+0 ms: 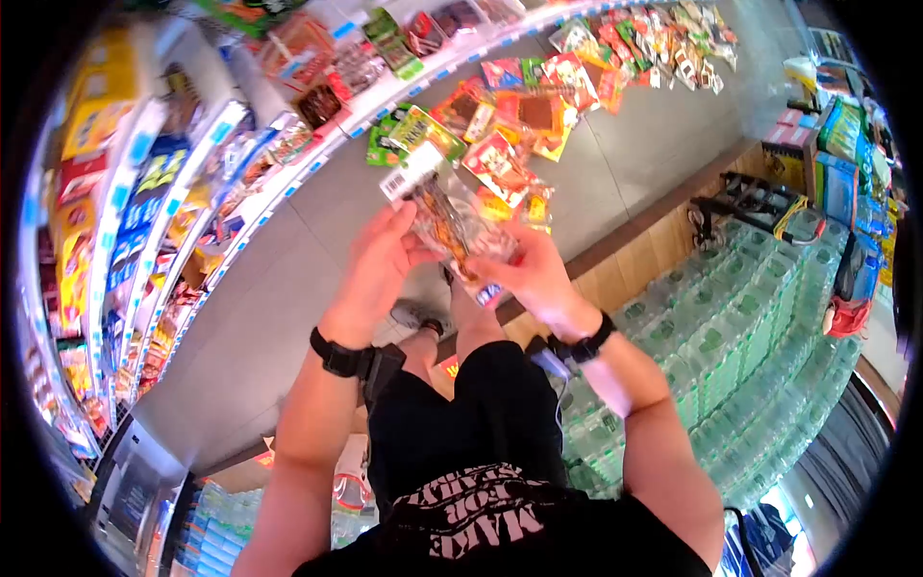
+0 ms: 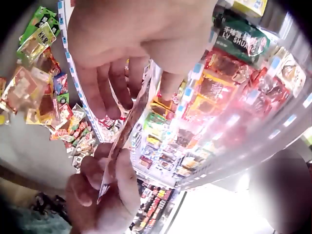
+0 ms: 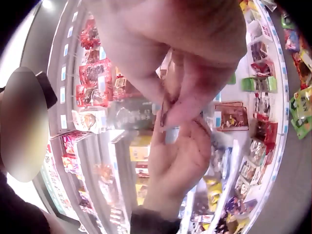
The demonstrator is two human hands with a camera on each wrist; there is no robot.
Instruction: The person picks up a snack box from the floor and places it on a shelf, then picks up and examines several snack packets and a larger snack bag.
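Observation:
A clear packet (image 1: 452, 226) with brown contents and a white labelled top is held up in front of the body. The right hand (image 1: 535, 279) pinches its lower right edge between thumb and fingers. At its upper left, the left hand (image 1: 381, 267) has its fingers along the edge. In the left wrist view the packet (image 2: 127, 127) appears edge-on, the left hand (image 2: 136, 44) above it with fingers bent around its side and the right hand (image 2: 105, 195) pinching the lower end. The right wrist view shows the right hand (image 3: 180, 53) over the left hand (image 3: 178, 158).
Colourful snack packets (image 1: 500, 163) lie in a pile on the grey floor (image 1: 322, 216). Stocked shelves (image 1: 240, 221) curve along the left and top. On the right are stacked packs of green bottles (image 1: 711, 337) behind a wooden ledge (image 1: 644, 226), with a black folded trolley (image 1: 760, 207) on top.

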